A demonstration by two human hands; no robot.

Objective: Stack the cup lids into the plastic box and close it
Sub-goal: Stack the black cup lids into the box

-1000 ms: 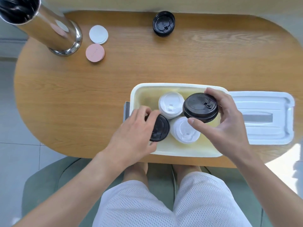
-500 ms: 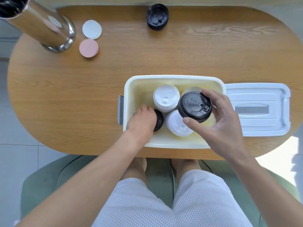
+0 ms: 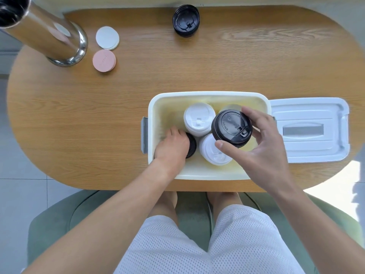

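Observation:
The cream plastic box (image 3: 209, 95) stands open at the table's near edge. Inside it are two stacks of white cup lids (image 3: 199, 119) (image 3: 213, 151), and a third pale stack shows behind the black one I hold. My left hand (image 3: 172, 147) reaches down into the box's left part and grips a black lid (image 3: 192, 144), mostly hidden under it. My right hand (image 3: 262, 147) holds a stack of black lids (image 3: 231, 128) above the box's right half, between thumb and fingers. The box's white cover (image 3: 312, 131) lies flat just right of the box. Another black lid stack (image 3: 185, 20) sits at the table's far edge.
A tall shiny metal cylinder (image 3: 49, 34) stands at the far left. Beside it lie a white round disc (image 3: 107, 38) and a pink one (image 3: 104, 60). The oval wooden table (image 3: 79, 115) ends just before my knees; a green seat is below.
My left hand has pushed the black lid deeper into the box's left side. My right hand has kept its black stack above the right half, shifting slightly.

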